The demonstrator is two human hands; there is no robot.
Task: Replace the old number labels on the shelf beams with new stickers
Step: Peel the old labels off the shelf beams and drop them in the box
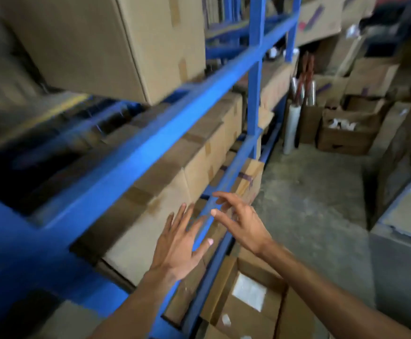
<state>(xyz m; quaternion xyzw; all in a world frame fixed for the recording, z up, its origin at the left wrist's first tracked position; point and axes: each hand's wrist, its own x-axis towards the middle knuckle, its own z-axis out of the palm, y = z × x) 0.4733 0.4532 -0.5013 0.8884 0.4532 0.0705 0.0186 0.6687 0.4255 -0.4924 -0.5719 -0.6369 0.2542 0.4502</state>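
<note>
Nearest, at six o'clock, the left hand (180, 245) is spreading straight fingers flat in front of the lower blue shelf beam (226, 182), and the right hand (238, 221), just beyond at five o'clock, is hovering loose-fingered over the same beam, neither hand gripping anything. No number label or sticker is showing through the blur, so its spot cannot be told. Such a label is likely thin, light and tear-prone, best lifted by a fingernail at one corner; farther, toward twelve, the upper beam (175, 118) is carrying a cardboard box (101, 45).
</note>
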